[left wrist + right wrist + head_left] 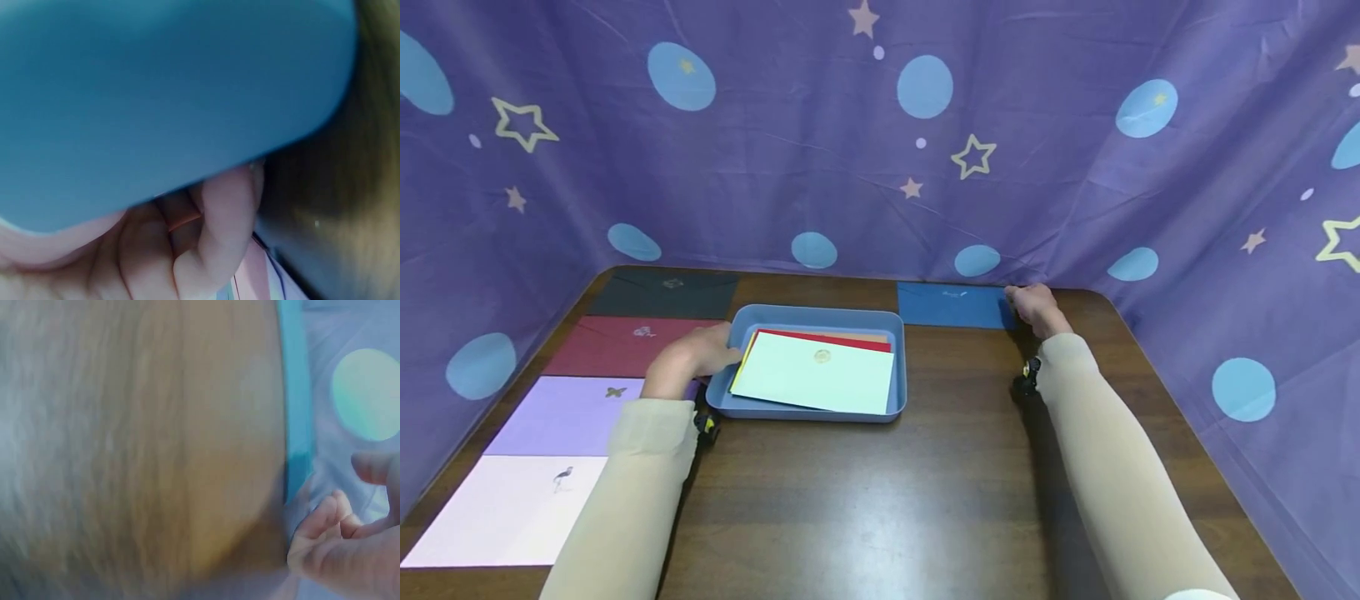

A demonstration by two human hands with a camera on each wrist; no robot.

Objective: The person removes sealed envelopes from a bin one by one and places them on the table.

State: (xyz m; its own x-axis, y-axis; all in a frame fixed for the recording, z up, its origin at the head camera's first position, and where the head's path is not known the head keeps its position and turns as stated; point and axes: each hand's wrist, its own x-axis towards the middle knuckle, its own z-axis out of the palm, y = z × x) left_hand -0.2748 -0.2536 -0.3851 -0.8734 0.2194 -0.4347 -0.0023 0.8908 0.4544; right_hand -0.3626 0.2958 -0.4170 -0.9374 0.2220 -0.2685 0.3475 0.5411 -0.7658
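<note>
A blue plastic tray (808, 417) holds a stack of envelopes, the pale green envelope (820, 379) uppermost, with red, yellow and tan edges showing beneath it. At the tray's left side my left hand (700, 354) grips the wall. In the left wrist view, bent fingers (219, 219) lie against the tray wall (169, 100). By the far edge of the table, my right hand (1037, 307) is at the right end of a flat blue envelope (955, 306). The right wrist view shows its fingers (319, 522) loosely bent beside that envelope, the thumb apart from them.
Down the left side of the wooden table (865, 500) lie a dark green envelope (658, 293), a dark red envelope (617, 346), a lilac envelope (565, 417) and a white envelope (497, 508). A purple curtain (850, 150) stands around the far and side edges.
</note>
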